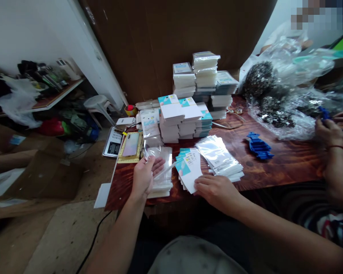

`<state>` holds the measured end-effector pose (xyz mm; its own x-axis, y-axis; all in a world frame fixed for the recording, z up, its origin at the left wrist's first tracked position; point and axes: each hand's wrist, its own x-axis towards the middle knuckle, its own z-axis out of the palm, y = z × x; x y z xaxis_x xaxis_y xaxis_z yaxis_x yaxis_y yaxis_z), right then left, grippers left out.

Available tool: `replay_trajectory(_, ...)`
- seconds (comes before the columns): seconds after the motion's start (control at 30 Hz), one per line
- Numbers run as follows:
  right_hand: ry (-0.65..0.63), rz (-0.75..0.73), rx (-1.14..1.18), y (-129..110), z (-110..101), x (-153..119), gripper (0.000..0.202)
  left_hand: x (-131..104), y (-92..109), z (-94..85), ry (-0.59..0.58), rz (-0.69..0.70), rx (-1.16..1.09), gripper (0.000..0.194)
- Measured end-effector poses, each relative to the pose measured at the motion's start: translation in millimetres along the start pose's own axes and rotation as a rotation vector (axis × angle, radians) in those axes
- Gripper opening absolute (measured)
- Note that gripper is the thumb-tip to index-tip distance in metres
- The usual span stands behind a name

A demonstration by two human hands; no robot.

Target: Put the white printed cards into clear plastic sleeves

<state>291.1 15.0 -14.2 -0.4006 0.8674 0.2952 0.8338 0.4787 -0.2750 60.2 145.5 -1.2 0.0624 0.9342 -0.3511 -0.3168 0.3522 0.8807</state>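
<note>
Dark red-brown wooden table (291, 165), spanning the middle of the frame. Stacked on it, upper centre: blue-and-white card packs (171, 112). Lower centre: one pile of clear sleeves (159, 190), one fanned pile of printed cards (190, 171). Left hand (141, 179): half-spread at the sleeves, palm showing; whether it pinches one, I cannot tell. Right hand (218, 192): fingers bent on the top card's lower corner, thumb's hold unclear to me. Right of centre: one blue plastic piece (259, 146).

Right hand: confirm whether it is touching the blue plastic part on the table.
No, the right hand is at the printed cards, while the blue plastic part lies apart from it on the table.
</note>
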Motion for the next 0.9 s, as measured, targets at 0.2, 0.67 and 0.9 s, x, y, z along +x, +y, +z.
replay_trajectory(0.2,0.652,0.629,0.471,1.6,-33.3,-7.6,0.016,0.9,-6.7,13.7,0.016,0.026,-0.110,0.019)
replay_trajectory(0.67,0.666,0.968,1.159,-25.5,10.6,25.4,0.036,-31.4,-28.1,36.4,0.006,0.095,-0.248,0.023)
replay_trajectory(0.9,0.856,0.828,0.906,-29.5,22.4,25.3,0.031,-32.4,-19.5,26.3,-0.053,0.021,-0.246,0.025)
